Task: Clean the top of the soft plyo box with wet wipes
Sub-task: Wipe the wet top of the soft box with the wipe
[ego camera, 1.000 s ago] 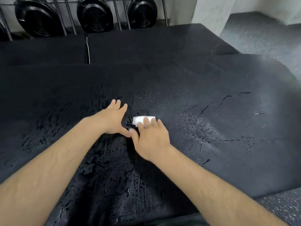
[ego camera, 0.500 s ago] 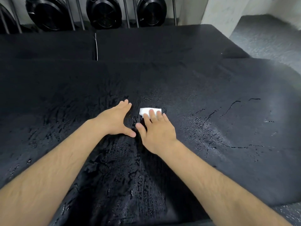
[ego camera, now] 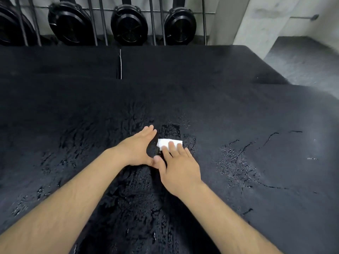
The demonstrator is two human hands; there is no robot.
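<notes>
The black soft plyo box top (ego camera: 238, 110) fills the view, with wet streaks and cracked patches across it. A small folded white wet wipe (ego camera: 166, 142) lies flat near the middle. My right hand (ego camera: 178, 166) presses on the wipe with straight fingers, which cover its near edge. My left hand (ego camera: 139, 148) rests flat on the box just left of the wipe, fingers straight, thumb near my right thumb.
Two more black boxes (ego camera: 183, 63) butt against the far edge, with a seam between them. Behind them stand black round machines (ego camera: 128, 26) and metal rack bars. A grey speckled floor (ego camera: 302, 59) and a pale wall lie at the right.
My right hand slid the wipe forward across the box, leaving a wet patch, then drew back a little. The left hand stayed beside it. My head tilted up, showing more of the back.
</notes>
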